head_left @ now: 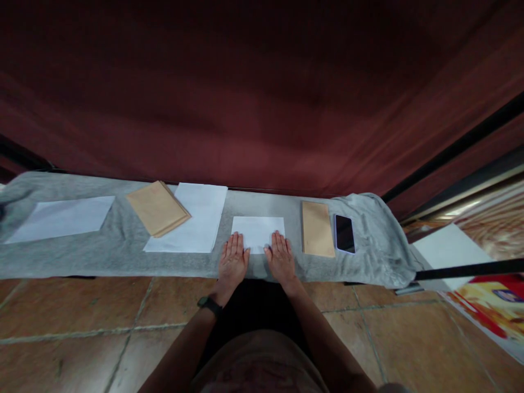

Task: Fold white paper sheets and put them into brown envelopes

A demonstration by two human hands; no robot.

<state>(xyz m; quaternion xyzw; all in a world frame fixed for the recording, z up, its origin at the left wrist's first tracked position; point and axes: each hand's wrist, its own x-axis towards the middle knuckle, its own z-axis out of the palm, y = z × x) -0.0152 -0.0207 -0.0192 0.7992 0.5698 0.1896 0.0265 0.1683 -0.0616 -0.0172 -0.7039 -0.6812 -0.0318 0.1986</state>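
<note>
A white sheet of paper (257,229), smaller than the sheets to its left, lies flat on the grey cloth in front of me. My left hand (234,257) rests palm down on its near left corner, fingers stretched out. On the near right corner my right hand (280,258) lies flat in the same way. Neither hand grips anything. To the right of the paper lies a brown envelope (318,229), apart from my right hand. Left of my left hand is a stack of larger white paper (200,218), partly covered by several brown envelopes (158,208).
A phone (344,234) lies right of the single envelope pile. Another white sheet (65,218) is at the far left of the cloth-covered table (123,265). A dark red curtain (245,109) hangs behind. Black bars (470,269) cross the right side above a printed box.
</note>
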